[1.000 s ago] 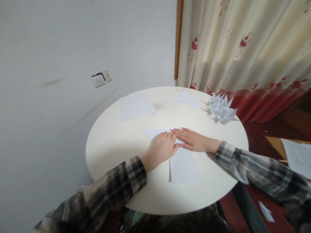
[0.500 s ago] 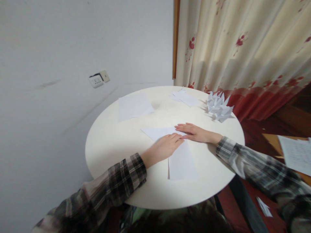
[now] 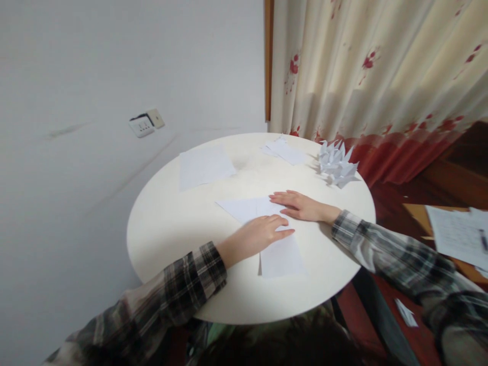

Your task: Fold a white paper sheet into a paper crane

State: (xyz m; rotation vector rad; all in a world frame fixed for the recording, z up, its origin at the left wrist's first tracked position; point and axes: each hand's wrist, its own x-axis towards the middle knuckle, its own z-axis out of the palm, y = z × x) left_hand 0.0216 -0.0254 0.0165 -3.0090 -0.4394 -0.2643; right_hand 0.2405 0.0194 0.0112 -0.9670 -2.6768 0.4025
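A white sheet of paper with one corner folded over lies in the middle of the round white table. My left hand lies flat on the sheet, fingers stretched out to the right, pressing it down. My right hand rests flat along the sheet's far right edge, fingers pointing left. Both hands are open and hold nothing.
A plain white sheet lies at the back left of the table. More paper pieces and a pile of folded white paper shapes sit at the back right. A flowered curtain hangs behind; printed paper lies on a wooden surface to the right.
My left hand has uncurled from a loose fist and slid right across the paper, now flat. My right hand has drawn back slightly to the right.
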